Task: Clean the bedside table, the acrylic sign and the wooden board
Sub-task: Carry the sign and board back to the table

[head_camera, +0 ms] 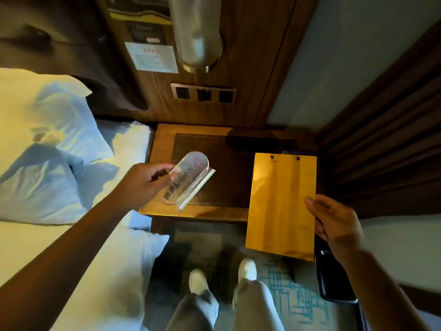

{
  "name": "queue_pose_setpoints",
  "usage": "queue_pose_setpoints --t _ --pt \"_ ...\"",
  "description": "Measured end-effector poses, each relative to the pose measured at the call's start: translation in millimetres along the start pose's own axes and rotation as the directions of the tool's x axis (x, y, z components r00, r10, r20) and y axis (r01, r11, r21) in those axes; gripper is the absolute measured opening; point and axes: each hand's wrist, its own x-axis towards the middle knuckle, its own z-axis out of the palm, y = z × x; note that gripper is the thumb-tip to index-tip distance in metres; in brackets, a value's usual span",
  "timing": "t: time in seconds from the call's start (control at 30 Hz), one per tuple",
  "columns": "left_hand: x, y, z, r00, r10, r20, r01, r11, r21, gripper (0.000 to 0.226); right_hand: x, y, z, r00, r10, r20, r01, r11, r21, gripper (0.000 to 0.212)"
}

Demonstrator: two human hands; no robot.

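One bedside table [164,212], one acrylic sign [191,177], one wooden board [281,206], two pillows [47,144], two hands [140,185].

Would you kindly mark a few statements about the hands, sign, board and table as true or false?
1. The left hand holds the acrylic sign. True.
2. The right hand holds a cloth. False: it grips the wooden board by its edge.
3. The board lies flat on the bed. False: it is held partly over the bedside table.
4. The board has two metal studs near its far edge. True.
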Motion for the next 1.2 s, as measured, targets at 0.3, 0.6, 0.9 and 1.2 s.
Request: queue_pose_setpoints --t 0.3,0.6,0.9,1.2 --pt "176.1 -87.1 97.5 0.979 0.204 -0.012 -0.165 0.825 0.541 0.041 201.8 81.3 33.8 0.989 0.07 -0.127 -0.09 0.984 -0.155 0.013" --pt "254.9 -136.3 147.0 0.98 0.187 0.063 -0.18 0.719 0.671 0.038 313.7 109.1 46.5 0.97 0.236 -0.05 -0.239 0.968 -0.075 0.014" --pt "276.3 -150.0 141.9 0.972 0.041 0.23 -0.209 0.591 0.779 0.056 357.1 123.7 77.8 0.978 0.209 0.021 -0.209 0.977 0.03 0.007" --pt "278.0 -168.6 134.7 0.983 -0.007 0.182 -0.135 0.643 0.754 0.039 375.9 134.3 113.8 0.97 0.242 0.031 -0.238 0.968 -0.084 0.036"
